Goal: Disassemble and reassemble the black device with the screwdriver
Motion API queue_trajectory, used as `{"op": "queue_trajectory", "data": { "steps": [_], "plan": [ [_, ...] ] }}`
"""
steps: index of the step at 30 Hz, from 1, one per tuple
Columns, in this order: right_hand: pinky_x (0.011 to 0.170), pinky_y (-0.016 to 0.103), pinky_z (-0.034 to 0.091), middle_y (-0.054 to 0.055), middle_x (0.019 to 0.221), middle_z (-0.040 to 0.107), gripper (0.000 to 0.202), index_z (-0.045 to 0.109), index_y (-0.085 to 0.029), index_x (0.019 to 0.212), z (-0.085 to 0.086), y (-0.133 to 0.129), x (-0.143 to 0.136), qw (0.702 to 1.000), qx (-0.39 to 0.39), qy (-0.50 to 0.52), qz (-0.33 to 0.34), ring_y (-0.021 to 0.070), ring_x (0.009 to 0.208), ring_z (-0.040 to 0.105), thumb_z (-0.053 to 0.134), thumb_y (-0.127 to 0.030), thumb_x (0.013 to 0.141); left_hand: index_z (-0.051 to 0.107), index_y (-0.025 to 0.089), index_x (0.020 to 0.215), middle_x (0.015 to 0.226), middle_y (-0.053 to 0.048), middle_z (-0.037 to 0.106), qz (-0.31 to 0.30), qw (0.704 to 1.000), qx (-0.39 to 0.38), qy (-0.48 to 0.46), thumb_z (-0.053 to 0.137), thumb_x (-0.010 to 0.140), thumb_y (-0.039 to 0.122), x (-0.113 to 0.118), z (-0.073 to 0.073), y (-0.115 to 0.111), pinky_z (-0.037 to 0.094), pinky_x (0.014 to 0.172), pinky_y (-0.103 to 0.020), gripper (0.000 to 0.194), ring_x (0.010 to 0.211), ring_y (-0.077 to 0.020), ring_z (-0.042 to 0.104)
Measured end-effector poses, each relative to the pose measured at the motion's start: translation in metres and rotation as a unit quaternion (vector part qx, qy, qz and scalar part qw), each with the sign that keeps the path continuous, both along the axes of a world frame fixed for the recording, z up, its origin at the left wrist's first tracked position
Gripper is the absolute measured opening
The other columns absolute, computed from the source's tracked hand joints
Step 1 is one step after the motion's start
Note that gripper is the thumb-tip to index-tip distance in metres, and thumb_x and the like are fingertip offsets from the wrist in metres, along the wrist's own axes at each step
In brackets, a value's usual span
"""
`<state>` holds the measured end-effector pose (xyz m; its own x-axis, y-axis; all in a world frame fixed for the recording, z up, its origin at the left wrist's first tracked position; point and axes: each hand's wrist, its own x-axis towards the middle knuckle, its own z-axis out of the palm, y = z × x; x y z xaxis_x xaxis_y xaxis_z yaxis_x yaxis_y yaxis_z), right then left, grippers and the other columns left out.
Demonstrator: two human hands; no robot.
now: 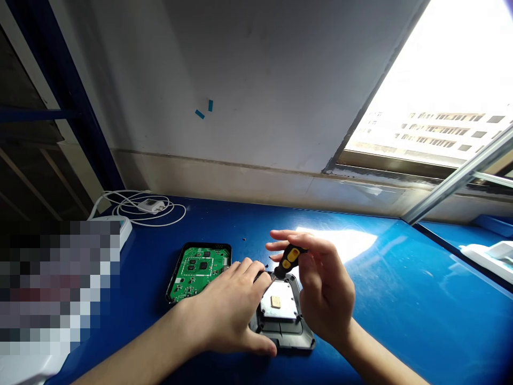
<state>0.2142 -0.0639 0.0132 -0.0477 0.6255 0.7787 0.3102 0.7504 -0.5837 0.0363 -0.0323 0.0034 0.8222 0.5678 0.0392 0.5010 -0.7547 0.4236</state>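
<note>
A grey and black cover (296, 337) with a metal plate (286, 303) lies on the blue table. A small tan pad sits on the plate. My left hand (236, 302) rests over the cover's left side, its thumb spread along the near edge and its fingertips near the far left corner. A black and yellow screwdriver (289, 260) is gripped in my right hand (326, 283), above the cover's far edge; its tip points down left beside my left fingers. Left of the cover, a green circuit board (200, 266) in a black housing is partly hidden by my left hand.
A white adapter (151, 206) with coiled cable lies at the table's back left, near a white power strip (126, 227). The wall (248, 182) borders the back. Another white device (491, 256) sits at far right, beyond a metal bar.
</note>
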Motion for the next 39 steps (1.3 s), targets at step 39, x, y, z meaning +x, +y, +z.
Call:
{"op": "queue_trajectory", "data": {
  "steps": [39],
  "plan": [
    [0.073,0.034,0.063,0.004,0.109,0.069,0.032,0.065,-0.025,0.119,0.0042,0.0017,0.0004,0.999,0.031,-0.009,0.015,0.0166,0.092,0.071,0.055,-0.003,0.099,0.063,0.018,0.114,0.122,-0.009,0.063,0.008,1.0,-0.01,0.007,0.091,0.069,0.058,-0.0002,0.0049,-0.0009,0.053,0.096,-0.047,0.066,0.112,-0.0335,0.06]
  ]
}}
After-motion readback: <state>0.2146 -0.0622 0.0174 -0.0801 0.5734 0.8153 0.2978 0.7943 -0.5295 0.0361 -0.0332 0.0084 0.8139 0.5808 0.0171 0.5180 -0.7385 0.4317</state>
